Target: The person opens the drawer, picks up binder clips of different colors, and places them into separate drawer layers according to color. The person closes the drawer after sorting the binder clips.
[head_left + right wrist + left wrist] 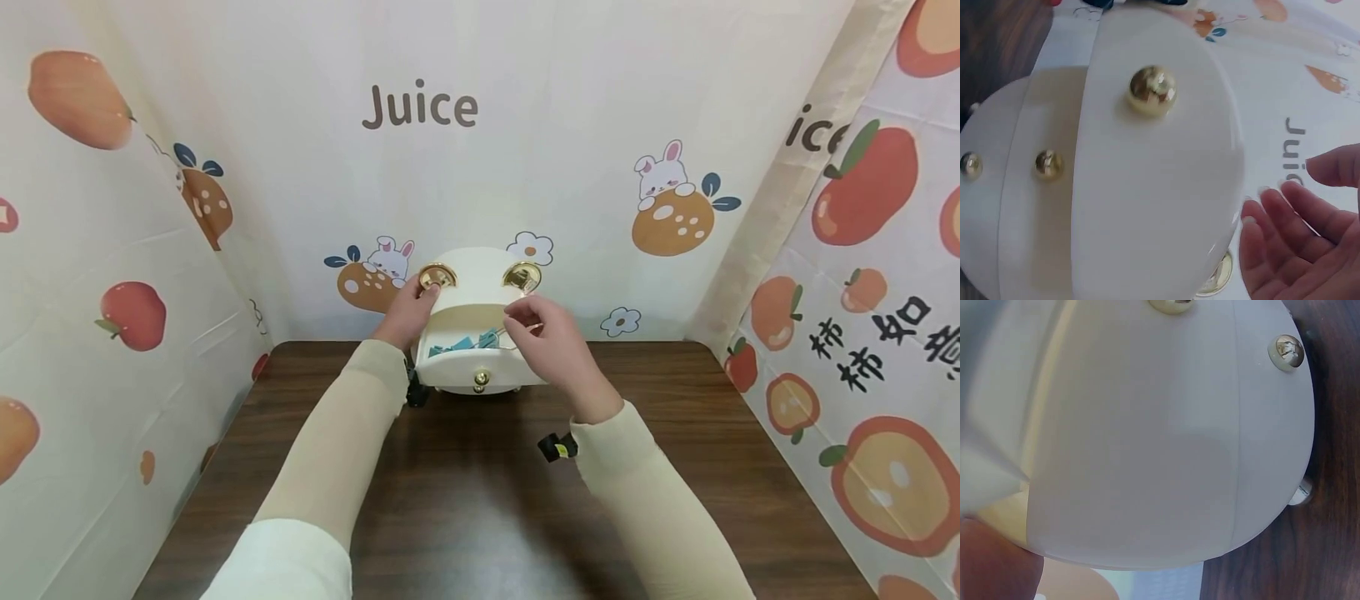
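A small white drawer cabinet with two round gold discs stands at the back of the table. Its upper drawer is pulled out and holds several teal clips with wire handles. My left hand grips the cabinet's left side, thumb by the left disc; the other fingers are mostly hidden. Above the drawer's right end is my right hand, fingers loosely bent. In the right wrist view, a gap shows between its thumb and fingers, with nothing visible in it, beside the drawer front.
Gold knobs stick out from the drawer fronts. The dark wooden table runs toward me. A printed cloth hangs right behind the cabinet, with more cloth on both sides.
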`<state>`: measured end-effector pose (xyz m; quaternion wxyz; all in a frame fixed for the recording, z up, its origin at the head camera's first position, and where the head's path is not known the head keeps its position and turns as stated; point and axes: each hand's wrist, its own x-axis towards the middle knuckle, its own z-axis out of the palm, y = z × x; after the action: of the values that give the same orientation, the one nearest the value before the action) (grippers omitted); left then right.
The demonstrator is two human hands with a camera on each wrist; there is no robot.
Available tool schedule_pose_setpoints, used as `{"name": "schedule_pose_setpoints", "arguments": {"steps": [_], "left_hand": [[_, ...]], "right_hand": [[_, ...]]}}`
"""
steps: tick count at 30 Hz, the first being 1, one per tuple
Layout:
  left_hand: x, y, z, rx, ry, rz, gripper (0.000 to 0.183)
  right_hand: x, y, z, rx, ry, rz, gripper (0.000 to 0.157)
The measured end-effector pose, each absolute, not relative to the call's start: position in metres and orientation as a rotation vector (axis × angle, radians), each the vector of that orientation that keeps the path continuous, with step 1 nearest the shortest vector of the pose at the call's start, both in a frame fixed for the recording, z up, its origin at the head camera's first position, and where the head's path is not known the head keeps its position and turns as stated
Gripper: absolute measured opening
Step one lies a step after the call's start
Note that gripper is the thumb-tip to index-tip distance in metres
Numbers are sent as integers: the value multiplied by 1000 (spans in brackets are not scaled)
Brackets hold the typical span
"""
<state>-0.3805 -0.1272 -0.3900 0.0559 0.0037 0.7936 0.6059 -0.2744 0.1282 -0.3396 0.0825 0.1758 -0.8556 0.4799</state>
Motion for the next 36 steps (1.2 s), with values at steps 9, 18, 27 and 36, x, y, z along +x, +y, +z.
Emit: {"name": "schedule_pose_setpoints", "arguments": {"steps": [9,18,27,36], "left_hand": [[-383,-127,-391,13,2392,1855,54],[-382,-128,-392,19,2395,1849,55],[-384,-128,-394,31,2388,1865,53],[-383,-127,-394,34,2387,1882,51]], "right_hand": [[-247,126,-347,495,-2308,1592,21],[-226,114,-380,497,-2050,2205,23],[-215,96,-419,111,-2053,2605,32],[-218,87,-434,118,-1992,3015,53]]}}
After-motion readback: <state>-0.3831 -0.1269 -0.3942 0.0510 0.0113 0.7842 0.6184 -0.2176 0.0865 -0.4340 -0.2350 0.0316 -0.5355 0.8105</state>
